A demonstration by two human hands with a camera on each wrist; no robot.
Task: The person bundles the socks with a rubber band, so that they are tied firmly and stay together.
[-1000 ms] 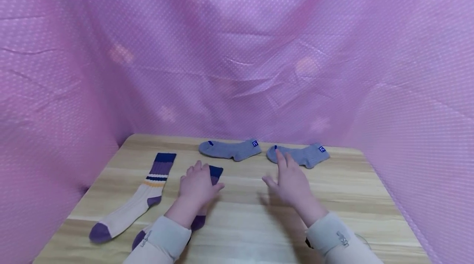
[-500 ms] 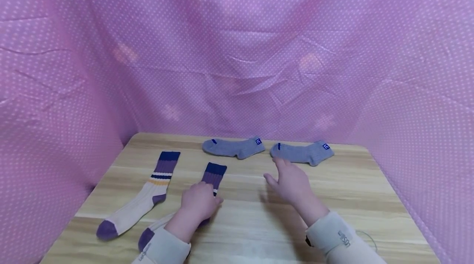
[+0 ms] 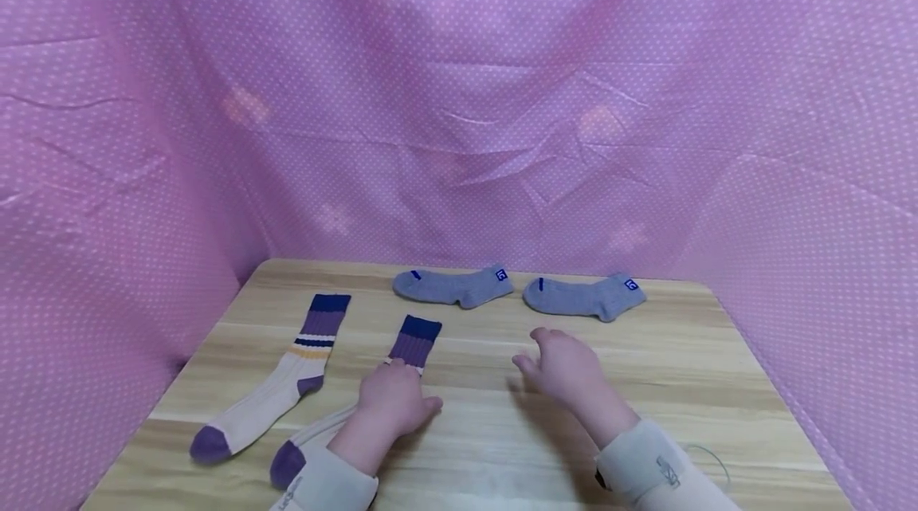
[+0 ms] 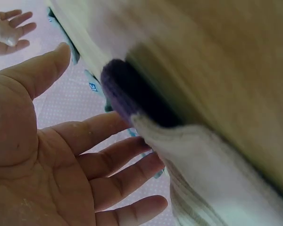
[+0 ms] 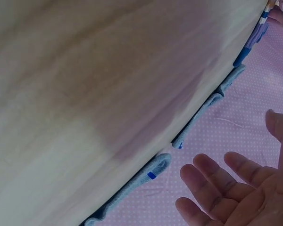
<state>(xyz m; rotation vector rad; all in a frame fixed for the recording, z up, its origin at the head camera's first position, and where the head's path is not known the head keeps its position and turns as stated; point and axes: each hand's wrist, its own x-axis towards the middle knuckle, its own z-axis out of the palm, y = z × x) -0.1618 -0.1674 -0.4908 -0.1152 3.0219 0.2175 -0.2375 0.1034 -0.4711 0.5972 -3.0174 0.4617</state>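
My left hand lies over the middle of a cream sock with purple toe and cuff. In the left wrist view, its fingers are extended with the fingertips at the sock's cream fabric, near the purple heel; the thumb stands apart. Part of this sock is hidden under the hand. A matching striped sock lies flat to its left. My right hand hovers above the table with nothing in it, fingers loosely spread, nearest to the right grey ankle sock.
Another grey ankle sock lies along the back edge of the wooden table. Pink dotted cloth hangs behind and at both sides. A thin greenish loop shows by the right sleeve.
My left hand has come down and back along the near striped sock, uncovering its cuff. My right hand has drawn back from the right grey sock. The socks lie much as before.
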